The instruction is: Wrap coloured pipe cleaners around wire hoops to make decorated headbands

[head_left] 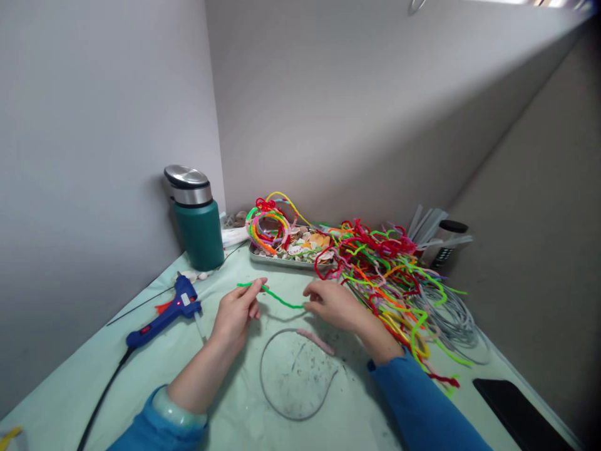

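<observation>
A green pipe cleaner (283, 302) runs between my two hands above the table. Thumb and fingers of my left hand (238, 313) pinch it near one end, with a short tip sticking out to the left. My right hand (334, 304) closes its fingertips on the other end. Just below them on the table lies a grey headband (263, 376), a nearly closed hoop with its gap at the lower right. Part of its upper right is wrapped in pink fuzzy pipe cleaner (316, 341).
A blue glue gun (164, 319) with a lit red light lies left. Behind stand a green bottle (198, 235) and a metal tray (291, 262) of small pieces. Tangled pipe cleaners (375, 250), grey hoops (457, 319) and a black phone-like slab (516, 410) are on the right.
</observation>
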`<control>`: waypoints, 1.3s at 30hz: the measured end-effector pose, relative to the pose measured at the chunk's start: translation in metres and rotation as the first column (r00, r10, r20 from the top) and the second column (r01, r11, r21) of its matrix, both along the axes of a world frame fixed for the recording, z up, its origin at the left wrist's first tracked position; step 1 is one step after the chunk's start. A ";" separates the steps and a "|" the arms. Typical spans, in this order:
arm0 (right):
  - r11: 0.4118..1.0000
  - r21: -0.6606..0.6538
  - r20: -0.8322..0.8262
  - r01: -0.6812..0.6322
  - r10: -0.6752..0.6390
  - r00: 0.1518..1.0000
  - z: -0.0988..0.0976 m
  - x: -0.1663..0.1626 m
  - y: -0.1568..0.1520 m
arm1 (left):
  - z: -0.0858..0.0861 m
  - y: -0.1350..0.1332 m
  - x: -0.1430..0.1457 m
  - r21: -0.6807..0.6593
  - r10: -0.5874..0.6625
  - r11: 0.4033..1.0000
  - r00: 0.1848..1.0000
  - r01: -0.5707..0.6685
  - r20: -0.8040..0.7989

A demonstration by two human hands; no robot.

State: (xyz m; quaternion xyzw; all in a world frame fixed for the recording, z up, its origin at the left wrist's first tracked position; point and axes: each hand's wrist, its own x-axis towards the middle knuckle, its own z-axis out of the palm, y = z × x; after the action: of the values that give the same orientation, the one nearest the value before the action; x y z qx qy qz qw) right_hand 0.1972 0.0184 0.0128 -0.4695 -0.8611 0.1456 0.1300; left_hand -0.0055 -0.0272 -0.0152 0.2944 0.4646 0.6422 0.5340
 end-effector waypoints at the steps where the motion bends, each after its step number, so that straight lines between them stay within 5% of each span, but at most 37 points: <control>1: 0.999 0.032 -0.046 -0.030 0.031 0.998 0.001 -0.007 -0.005 | 0.000 -0.001 0.002 -0.001 0.005 1.000 1.000 -0.005 -0.024; 6: 0.995 0.068 -0.300 -0.077 0.094 0.949 -0.002 -0.043 -0.028 | 0.001 -0.004 0.008 0.007 -0.032 0.999 0.997 0.032 -0.064; 14: 0.992 -0.117 -0.524 -0.043 -0.025 0.852 -0.013 -0.051 -0.026 | 0.002 -0.005 0.010 0.005 -0.097 0.995 0.991 0.098 -0.097; 19: 0.998 -0.058 -0.520 -0.031 -0.004 0.854 -0.010 -0.047 -0.026 | 0.003 -0.006 0.007 0.029 -0.051 0.998 0.990 0.056 -0.134; 24: 1.000 -0.019 -0.464 0.015 -0.022 0.885 -0.011 -0.044 -0.023 | 0.003 -0.007 0.005 0.062 -0.195 0.978 0.979 0.198 -0.052; 31: 0.999 0.041 -0.432 -0.001 0.019 0.902 -0.011 -0.042 -0.022 | 0.008 -0.006 0.003 0.057 -0.056 0.997 0.995 0.061 -0.077; 39: 0.990 0.112 -0.392 0.083 -0.033 0.919 -0.006 -0.033 -0.017 | 0.002 0.000 -0.003 0.006 0.017 1.000 0.895 -0.015 -0.446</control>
State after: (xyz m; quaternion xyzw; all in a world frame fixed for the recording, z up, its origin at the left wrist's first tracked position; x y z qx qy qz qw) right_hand 0.1642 0.0011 0.0064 -0.4473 -0.8114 0.1773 0.3320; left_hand -0.0090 -0.0275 -0.0134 0.4305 0.5760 0.5627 0.4077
